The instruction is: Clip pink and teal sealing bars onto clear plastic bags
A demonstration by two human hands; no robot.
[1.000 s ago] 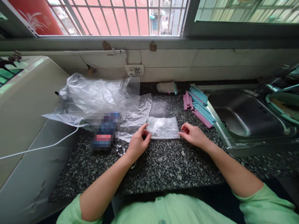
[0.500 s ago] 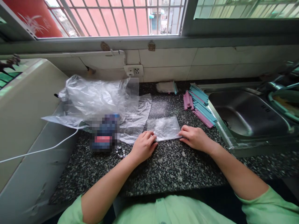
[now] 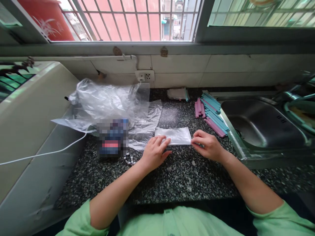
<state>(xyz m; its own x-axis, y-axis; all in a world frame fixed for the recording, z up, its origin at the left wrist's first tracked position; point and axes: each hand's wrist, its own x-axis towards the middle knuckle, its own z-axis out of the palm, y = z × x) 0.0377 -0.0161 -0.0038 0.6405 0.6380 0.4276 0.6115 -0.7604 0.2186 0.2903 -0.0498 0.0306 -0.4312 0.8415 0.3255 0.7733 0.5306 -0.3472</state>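
The clear, flat rectangular plastic bag (image 3: 176, 135) has become shallower from front to back since the earlier frame, and the left hand (image 3: 156, 151) has come further over its near edge.

The bench (image 3: 182, 177) is black-and-white speckled stone. Towards its right end a rectangular stainless-steel sink (image 3: 248, 121) is set in. A heap of crumpled, see-through plastic sheeting (image 3: 105, 101) covers the back left. In front of that heap lies a blurred dark-blue object with a red patch (image 3: 110, 141). Thin pink and teal strips (image 3: 213, 114) are piled just beside the sink. The bag lies mid-bench between the hands: the left grip is spread, fingertips on the bag's near left part; the right hand (image 3: 208, 146) pinches its near right corner. A small pale packet with a teal edge (image 3: 176, 94) lies near the back edge, and a string of shiny beads (image 3: 129, 159) beside the left forearm.
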